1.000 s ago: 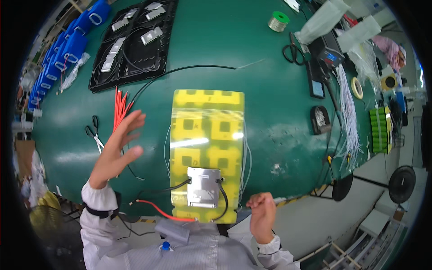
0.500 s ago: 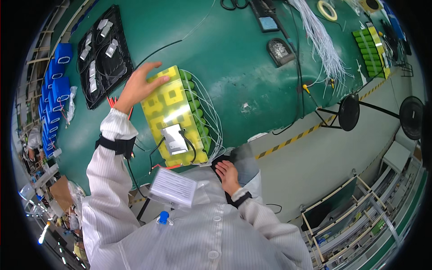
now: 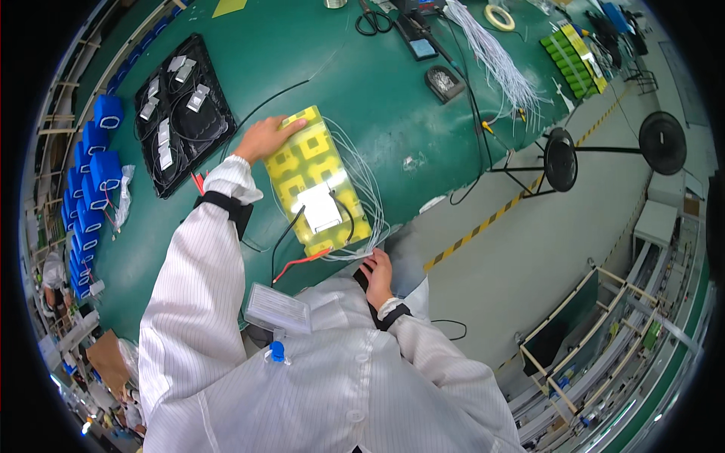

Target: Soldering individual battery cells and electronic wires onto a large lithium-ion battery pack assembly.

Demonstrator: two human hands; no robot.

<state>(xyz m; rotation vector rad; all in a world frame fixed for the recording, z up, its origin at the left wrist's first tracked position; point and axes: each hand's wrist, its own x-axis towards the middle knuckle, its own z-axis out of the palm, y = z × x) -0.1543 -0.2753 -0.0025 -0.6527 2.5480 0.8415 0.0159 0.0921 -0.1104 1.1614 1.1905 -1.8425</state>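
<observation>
A battery pack [image 3: 298,162] lies near the front edge of the bench, its top covered in yellow sheet with a pattern of cut-outs. My left hand [image 3: 264,140] grips its far left corner, thumb on top and the other fingers over the edge. On the pack's near half sits a flat silver module [image 3: 321,210] with black leads and a red lead [image 3: 302,261]. Thin white wires [image 3: 368,177] loop along the right side to the near corner. There my right hand [image 3: 379,278] has its fingers curled against the wires; its fingertips are partly hidden.
A black tray [image 3: 185,113] of silver modules lies at the left, beside blue wrapped packs [image 3: 104,170]. Toward the far right are scissors [image 3: 374,23], a small dark dish [image 3: 444,84], a bundle of white wires [image 3: 495,57], a tape roll [image 3: 499,17] and a green cell pack [image 3: 572,60]. Round black stools [image 3: 560,160] stand right.
The pack has turned slightly and its green cell side no longer shows. My left hand has closed on its far corner. My right hand has moved up to the wires at the near corner.
</observation>
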